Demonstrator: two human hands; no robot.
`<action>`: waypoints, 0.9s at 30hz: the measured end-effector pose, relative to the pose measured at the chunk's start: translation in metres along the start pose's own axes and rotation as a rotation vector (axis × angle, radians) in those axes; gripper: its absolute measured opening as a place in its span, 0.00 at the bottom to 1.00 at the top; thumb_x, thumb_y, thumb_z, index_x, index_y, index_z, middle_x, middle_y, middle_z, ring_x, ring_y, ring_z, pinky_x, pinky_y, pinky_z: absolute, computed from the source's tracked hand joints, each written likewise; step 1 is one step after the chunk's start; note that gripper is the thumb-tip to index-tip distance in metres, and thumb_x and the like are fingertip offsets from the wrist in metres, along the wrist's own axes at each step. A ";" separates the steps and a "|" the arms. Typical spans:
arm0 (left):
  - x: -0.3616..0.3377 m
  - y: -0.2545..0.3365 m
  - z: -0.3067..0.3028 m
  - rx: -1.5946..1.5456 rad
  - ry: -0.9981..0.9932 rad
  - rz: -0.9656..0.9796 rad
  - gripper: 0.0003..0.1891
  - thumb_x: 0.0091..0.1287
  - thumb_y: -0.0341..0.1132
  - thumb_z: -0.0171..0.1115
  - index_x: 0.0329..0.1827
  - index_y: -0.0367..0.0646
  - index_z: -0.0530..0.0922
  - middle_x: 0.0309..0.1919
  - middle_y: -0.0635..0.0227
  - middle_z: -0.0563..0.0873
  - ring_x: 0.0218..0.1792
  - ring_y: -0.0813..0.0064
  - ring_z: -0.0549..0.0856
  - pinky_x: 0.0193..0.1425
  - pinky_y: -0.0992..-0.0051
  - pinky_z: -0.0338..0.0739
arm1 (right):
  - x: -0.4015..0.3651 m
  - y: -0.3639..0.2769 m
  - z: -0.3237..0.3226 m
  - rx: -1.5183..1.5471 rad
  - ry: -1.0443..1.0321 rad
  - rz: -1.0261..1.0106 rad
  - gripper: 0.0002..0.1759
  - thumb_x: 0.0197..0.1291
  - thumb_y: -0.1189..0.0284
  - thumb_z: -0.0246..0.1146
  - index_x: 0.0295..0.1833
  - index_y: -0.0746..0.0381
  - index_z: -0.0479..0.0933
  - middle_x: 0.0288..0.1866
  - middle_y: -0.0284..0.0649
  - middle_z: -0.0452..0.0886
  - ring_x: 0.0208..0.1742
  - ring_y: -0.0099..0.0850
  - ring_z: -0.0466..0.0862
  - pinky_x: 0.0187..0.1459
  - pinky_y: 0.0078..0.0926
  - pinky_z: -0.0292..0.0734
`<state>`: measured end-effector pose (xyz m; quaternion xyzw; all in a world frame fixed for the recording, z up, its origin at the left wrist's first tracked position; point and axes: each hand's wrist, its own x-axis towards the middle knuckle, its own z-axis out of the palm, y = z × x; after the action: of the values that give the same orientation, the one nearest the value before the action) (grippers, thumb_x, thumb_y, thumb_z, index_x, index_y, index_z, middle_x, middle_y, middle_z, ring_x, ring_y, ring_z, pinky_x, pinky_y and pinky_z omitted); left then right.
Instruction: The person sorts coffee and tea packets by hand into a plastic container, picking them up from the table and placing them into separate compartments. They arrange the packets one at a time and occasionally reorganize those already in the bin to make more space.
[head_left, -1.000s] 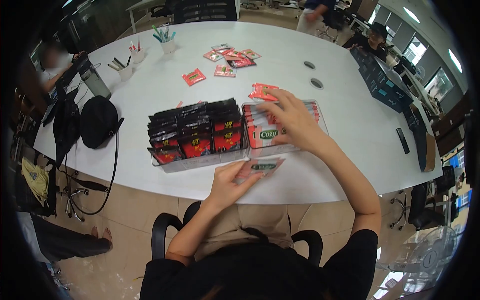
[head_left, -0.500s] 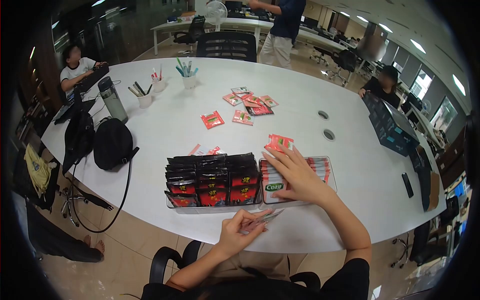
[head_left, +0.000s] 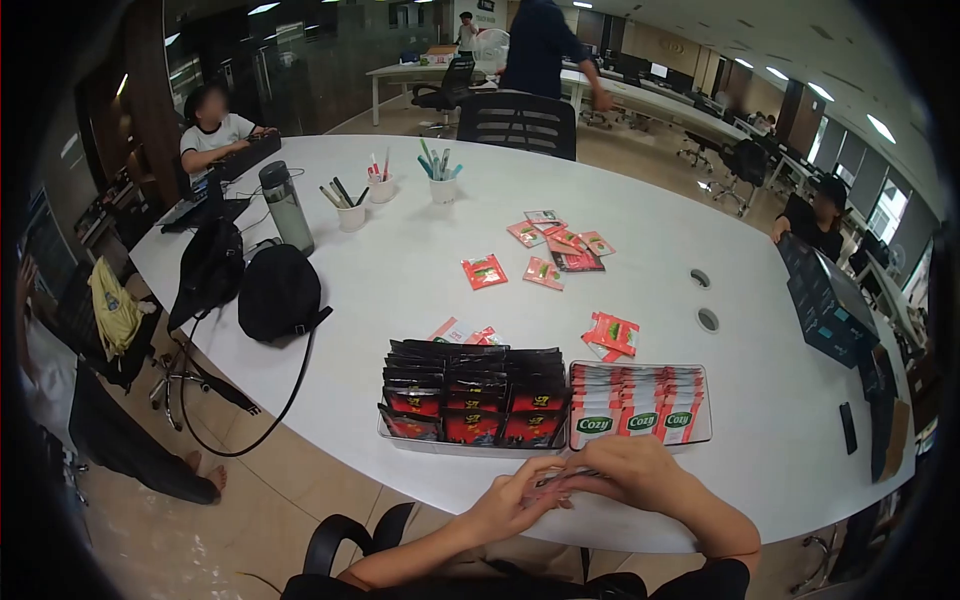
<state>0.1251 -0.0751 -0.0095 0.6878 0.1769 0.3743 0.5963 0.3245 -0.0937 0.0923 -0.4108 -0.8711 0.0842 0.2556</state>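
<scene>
In front of the trays, at the near table edge, my left hand [head_left: 512, 500] is closed on a few thin sachets [head_left: 548, 488], mostly hidden by fingers. My right hand [head_left: 628, 468] bends over the same sachets, its fingers meeting those of the left. Just beyond is a clear tray [head_left: 711, 405] with rows of red-and-white Cozy tea sachets [head_left: 642, 422] standing upright. Left of it, a second clear tray [head_left: 430, 447] is packed with black-and-red sachets [head_left: 474, 425]. A small pile of red sachets [head_left: 612, 334] lies behind the tea tray.
Loose red sachets [head_left: 565, 245] lie mid-table. Pen cups [head_left: 443, 190], a bottle [head_left: 287, 208] and a black bag [head_left: 280, 290] stand to the left. A dark box [head_left: 832, 305] is at the right edge. People sit at both sides; another person [head_left: 540, 50] stands behind a chair [head_left: 517, 125].
My right hand has left the tea tray and come back to the sachets in my left hand. The view has shifted, and the standing person has turned.
</scene>
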 end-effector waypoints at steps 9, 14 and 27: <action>0.004 0.001 0.000 0.117 -0.044 0.036 0.22 0.75 0.26 0.46 0.71 0.35 0.61 0.54 0.51 0.83 0.44 0.67 0.88 0.48 0.76 0.81 | -0.004 0.015 -0.038 -0.025 0.206 0.213 0.09 0.58 0.71 0.67 0.44 0.60 0.81 0.34 0.37 0.84 0.25 0.27 0.81 0.25 0.20 0.72; 0.006 -0.002 0.005 -0.010 0.007 0.091 0.22 0.72 0.23 0.51 0.68 0.34 0.64 0.56 0.53 0.82 0.45 0.70 0.87 0.49 0.75 0.82 | -0.006 0.034 -0.060 0.280 0.563 0.532 0.09 0.62 0.81 0.59 0.48 0.69 0.77 0.33 0.33 0.81 0.28 0.14 0.75 0.28 0.14 0.72; 0.004 0.001 0.004 0.152 0.165 0.054 0.09 0.65 0.23 0.62 0.46 0.29 0.78 0.40 0.54 0.88 0.40 0.71 0.90 0.41 0.79 0.82 | -0.019 0.062 -0.092 0.193 0.287 0.559 0.08 0.57 0.74 0.67 0.40 0.66 0.80 0.27 0.31 0.83 0.26 0.14 0.77 0.27 0.14 0.69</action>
<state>0.1304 -0.0754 -0.0078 0.7024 0.2343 0.4312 0.5156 0.4240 -0.0738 0.1413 -0.6154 -0.6679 0.1745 0.3804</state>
